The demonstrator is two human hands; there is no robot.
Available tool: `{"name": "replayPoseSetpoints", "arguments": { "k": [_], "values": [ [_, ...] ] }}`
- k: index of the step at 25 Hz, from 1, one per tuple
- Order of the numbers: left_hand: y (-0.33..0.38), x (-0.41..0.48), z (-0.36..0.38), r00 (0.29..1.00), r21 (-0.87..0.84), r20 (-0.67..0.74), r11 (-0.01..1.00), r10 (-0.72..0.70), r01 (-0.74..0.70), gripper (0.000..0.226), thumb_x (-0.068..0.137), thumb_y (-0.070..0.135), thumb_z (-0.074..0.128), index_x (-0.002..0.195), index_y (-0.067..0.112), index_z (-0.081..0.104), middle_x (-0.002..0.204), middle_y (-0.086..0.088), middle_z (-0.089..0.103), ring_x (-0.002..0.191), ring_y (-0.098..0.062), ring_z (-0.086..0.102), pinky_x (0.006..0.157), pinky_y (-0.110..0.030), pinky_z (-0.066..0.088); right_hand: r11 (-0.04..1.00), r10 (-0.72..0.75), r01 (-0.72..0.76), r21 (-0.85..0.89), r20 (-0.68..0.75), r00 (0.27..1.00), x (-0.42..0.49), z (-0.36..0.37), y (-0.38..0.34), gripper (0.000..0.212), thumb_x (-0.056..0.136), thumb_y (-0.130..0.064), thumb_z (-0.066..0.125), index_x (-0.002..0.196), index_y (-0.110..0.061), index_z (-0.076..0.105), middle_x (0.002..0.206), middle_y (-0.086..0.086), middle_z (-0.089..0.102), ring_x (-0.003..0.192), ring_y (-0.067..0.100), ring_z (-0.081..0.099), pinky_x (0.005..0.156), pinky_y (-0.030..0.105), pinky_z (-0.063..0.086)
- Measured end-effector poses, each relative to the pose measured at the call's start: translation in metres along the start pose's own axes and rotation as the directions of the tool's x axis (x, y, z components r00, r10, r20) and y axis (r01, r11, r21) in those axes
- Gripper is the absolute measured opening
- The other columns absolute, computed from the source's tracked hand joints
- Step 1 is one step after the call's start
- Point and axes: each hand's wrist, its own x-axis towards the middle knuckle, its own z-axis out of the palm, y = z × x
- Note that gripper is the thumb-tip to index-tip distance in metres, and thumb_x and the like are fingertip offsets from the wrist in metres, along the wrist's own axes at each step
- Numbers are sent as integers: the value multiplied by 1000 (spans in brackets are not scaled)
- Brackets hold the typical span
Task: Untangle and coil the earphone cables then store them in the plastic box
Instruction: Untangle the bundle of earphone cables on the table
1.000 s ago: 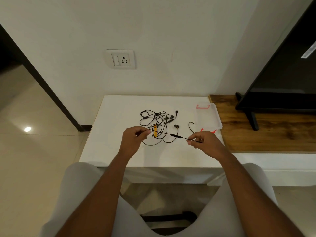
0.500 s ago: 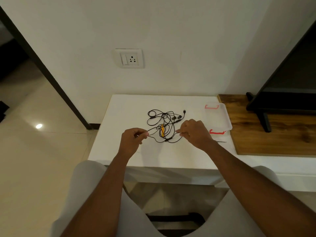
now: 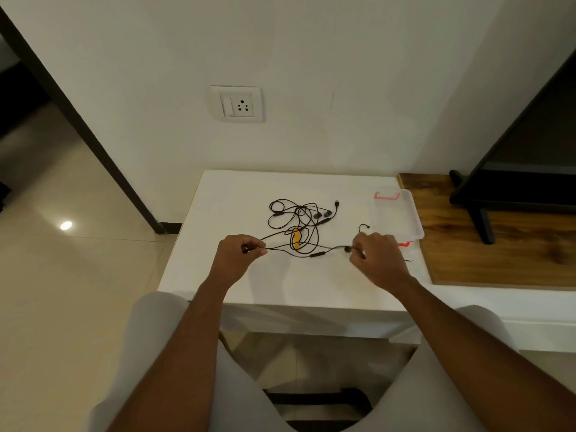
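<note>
At the left, the left hand [image 3: 237, 257] is over the white table [image 3: 237, 194], thumb and forefinger closed together on one black strand of the earphone cables [image 3: 300, 210]. The strand runs to the right, and the tangled rest lies on the table behind it, around a small orange piece [image 3: 295, 239]. The right hand [image 3: 377, 260] pinches the strand near an earbud. Just behind this hand, at the table's right edge, stands the clear plastic box [image 3: 402, 213].

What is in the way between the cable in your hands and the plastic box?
Nothing on the table lies between them; the plastic box sits just beyond the right hand. But the cable seems to loop through the tangled pile, which may hold it back.
</note>
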Motion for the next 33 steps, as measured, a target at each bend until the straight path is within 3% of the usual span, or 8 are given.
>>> {"name": "replayPoseSetpoints", "arguments": {
  "k": [3,6,11,19,23,27,29,33],
  "values": [
    [0,-1,0,1000,-16,-13,1000,-15,15,5,82,17,76,87,14,76,76,3,72,67,-1,63,65,-9,46,794,318,-223,565,-74,945,10,-41,1,9,100,-20,50,103,-12,52,74,9,62,60,20,63,51,27,53],
    [7,-2,4,999,-42,-29,999,15,-17,5,85,20,73,83,16,74,68,5,68,60,1,60,62,-8,42,615,410,-142,775,-161,898,34,-97,-8,10,102,-22,48,104,-12,51,71,6,53,45,8,53,39,21,42],
    [14,-2,10,999,-149,-19,988,-40,37,13,89,21,68,78,16,72,60,-2,64,55,-1,54,57,-8,39,583,422,-19,812,-282,862,63,-152,-25,10,101,-21,49,96,-24,56,68,-3,54,54,8,53,44,21,46],
    [16,-6,8,971,-360,-155,926,-181,115,13,90,7,63,102,11,69,75,-4,67,73,-11,63,77,-26,49,508,486,-354,785,77,870,40,-120,-32,12,96,-21,59,98,-11,66,66,1,52,43,5,43,40,21,38],
    [46,-12,13,991,-224,-132,974,5,-34,14,92,14,65,104,18,68,102,7,69,93,-7,63,85,-26,48,666,141,-196,719,137,980,28,-142,-65,10,95,-13,61,91,-15,70,54,-12,55,43,0,43,44,12,34],
    [127,-32,18,974,-445,-165,871,152,-211,35,96,25,60,72,1,70,67,-9,69,59,-18,63,59,-26,51,835,11,-40,549,56,998,30,-162,-98,11,93,-16,64,91,-17,74,58,-19,63,54,-4,55,52,5,38],
    [155,-43,21,994,-540,7,837,107,-86,55,98,38,52,68,-4,70,61,-17,67,52,-28,63,56,-31,51,848,87,-31,528,-80,993,28,-161,-109,13,94,-20,62,91,-21,75,67,-16,66,59,-6,57,56,5,39],
    [165,-49,24,942,-707,335,657,-11,260,58,99,49,40,105,-1,69,97,-16,74,90,-28,72,85,-36,57,797,73,11,604,-115,991,5,-147,-131,17,94,-18,61,96,-20,77,77,-13,70,63,-4,61,61,12,45]
  ]
}}
